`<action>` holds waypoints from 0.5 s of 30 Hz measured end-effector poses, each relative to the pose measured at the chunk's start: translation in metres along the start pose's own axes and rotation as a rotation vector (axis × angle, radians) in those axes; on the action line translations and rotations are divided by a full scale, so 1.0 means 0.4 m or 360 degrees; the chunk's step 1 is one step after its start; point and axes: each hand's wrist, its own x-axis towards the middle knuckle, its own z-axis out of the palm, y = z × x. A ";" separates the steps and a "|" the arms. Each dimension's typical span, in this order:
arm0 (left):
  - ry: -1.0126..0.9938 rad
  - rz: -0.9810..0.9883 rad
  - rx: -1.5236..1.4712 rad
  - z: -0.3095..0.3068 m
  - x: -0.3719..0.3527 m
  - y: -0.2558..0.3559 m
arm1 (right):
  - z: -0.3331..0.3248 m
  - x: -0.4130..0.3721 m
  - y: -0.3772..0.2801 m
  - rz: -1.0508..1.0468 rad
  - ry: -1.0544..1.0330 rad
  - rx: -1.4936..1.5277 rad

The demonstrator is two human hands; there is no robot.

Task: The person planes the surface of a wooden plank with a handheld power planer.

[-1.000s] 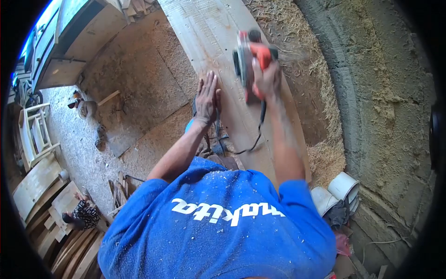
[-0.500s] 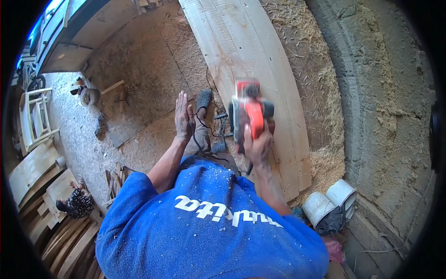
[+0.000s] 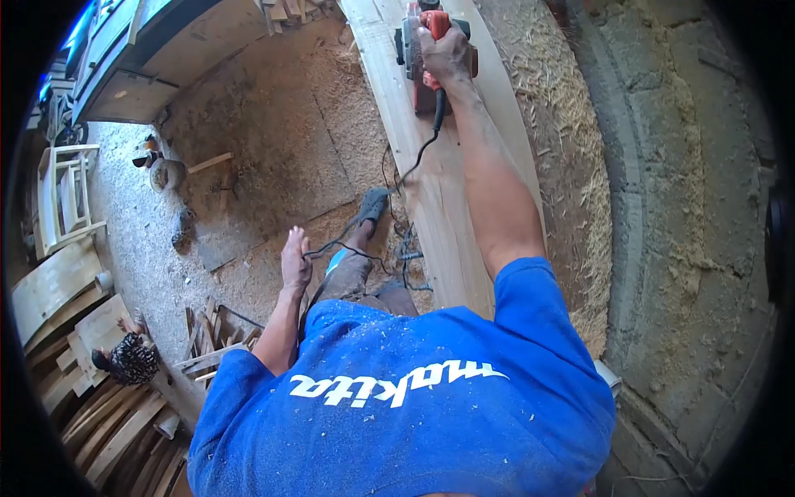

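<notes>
A red and black electric hand planer (image 3: 412,62) rests on a long, wide pale wooden board (image 3: 443,224), near the top of the view. My right hand (image 3: 448,56) wraps round its handle, with the arm stretched far forward. From the back of the planer a black power cord (image 3: 428,142) loops down across the board's left edge toward my left side. My left hand (image 3: 295,260) is raised beside my leg, left of the board. The cord passes at its thumb and seems held there; the palm side is partly hidden.
Wood shavings (image 3: 592,224) lie along the board's right side, by a rough wall (image 3: 679,207). My shod foot (image 3: 374,204) stands left of the board, near loose cord. Another person (image 3: 132,356) is among stacked planks (image 3: 99,422) at the lower left. A workbench (image 3: 157,58) stands upper left.
My right hand has pushed the planer forward along the board, and that arm is now extended. My left hand has moved down and left, its fingers less stretched, with the cord still at its thumb.
</notes>
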 end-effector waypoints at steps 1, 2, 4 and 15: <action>-0.0447 0.0029 0.0159 0.001 -0.001 -0.039 | -0.003 0.014 -0.006 0.0010 -0.0054 0.0021; -0.0898 0.0058 0.0319 -0.006 0.009 -0.056 | -0.006 0.021 -0.014 0.0022 -0.0104 0.0040; -0.1218 -0.0196 0.0359 -0.037 0.051 0.020 | -0.019 -0.041 -0.014 -0.0230 0.0151 -0.0233; -0.1068 -0.0068 0.0011 0.072 0.407 0.109 | -0.254 -0.708 -0.165 0.0222 0.0010 -0.0207</action>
